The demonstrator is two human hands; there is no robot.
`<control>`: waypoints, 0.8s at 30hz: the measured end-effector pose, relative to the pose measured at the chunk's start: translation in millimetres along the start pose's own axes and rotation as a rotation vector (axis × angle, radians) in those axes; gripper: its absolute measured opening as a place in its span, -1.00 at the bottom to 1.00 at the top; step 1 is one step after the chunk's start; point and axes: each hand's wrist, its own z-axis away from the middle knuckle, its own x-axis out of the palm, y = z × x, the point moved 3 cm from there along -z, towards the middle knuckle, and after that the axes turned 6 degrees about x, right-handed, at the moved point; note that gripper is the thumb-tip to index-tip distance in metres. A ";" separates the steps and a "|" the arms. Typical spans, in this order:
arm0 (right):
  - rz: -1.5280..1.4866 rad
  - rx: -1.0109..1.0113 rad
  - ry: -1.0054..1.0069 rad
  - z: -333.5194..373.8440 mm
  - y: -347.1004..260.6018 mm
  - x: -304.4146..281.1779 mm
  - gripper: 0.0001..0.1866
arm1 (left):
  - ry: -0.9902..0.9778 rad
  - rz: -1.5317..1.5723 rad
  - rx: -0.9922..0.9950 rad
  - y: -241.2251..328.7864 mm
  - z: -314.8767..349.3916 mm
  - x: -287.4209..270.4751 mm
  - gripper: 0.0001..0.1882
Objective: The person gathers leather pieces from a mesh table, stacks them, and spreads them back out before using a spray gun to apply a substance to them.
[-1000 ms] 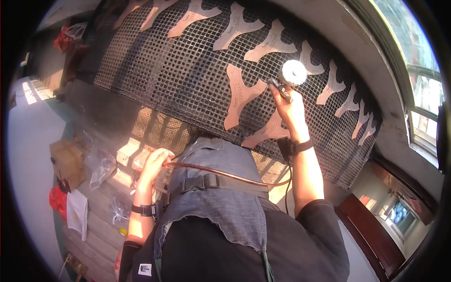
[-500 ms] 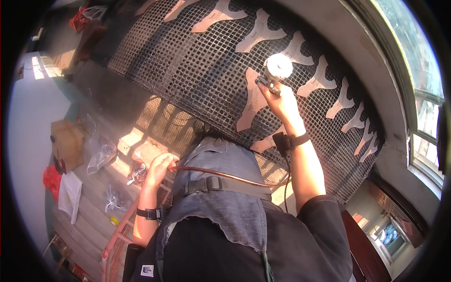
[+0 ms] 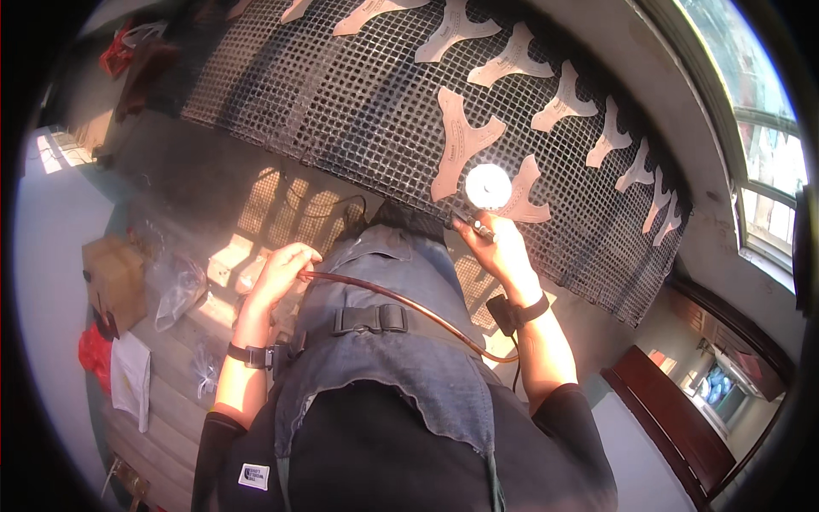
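Observation:
My right hand is closed round a spray gun, whose round white cup faces up. The gun is over the near edge of a black mesh rack. Its cup partly covers one flat, pinkish-tan Y-shaped piece; another such piece lies just beyond, to the left. Near my waist, my left hand is closed on a brownish-red hose. The hose bows across my front toward my right forearm; where it joins the gun is hidden.
Several more Y-shaped pieces lie in a curving row along the rack's far side. A window stands at the right. On the left are a cardboard box, a clear plastic bag and a red bag.
My right hand has drawn the spray gun nearer to me, from the middle of the rack to its near edge. My left hand, still on the hose, has risen slightly in view.

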 end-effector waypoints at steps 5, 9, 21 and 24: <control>-0.089 0.046 0.066 23.8 16.7 0.6 -0.62 | -0.047 0.010 0.005 -4.0 -2.3 -5.7 -0.68; -0.110 0.104 0.081 14.0 25.0 -5.8 -0.63 | -0.048 0.023 -0.008 0.9 -5.4 0.2 -0.68; -0.018 0.076 0.237 -99.7 65.9 -65.1 -0.55 | 0.041 0.071 -0.043 18.7 -7.7 23.6 -0.70; -0.166 0.096 0.263 -115.8 73.3 -89.8 -0.57 | 0.043 0.060 -0.045 23.5 -12.5 31.3 -0.70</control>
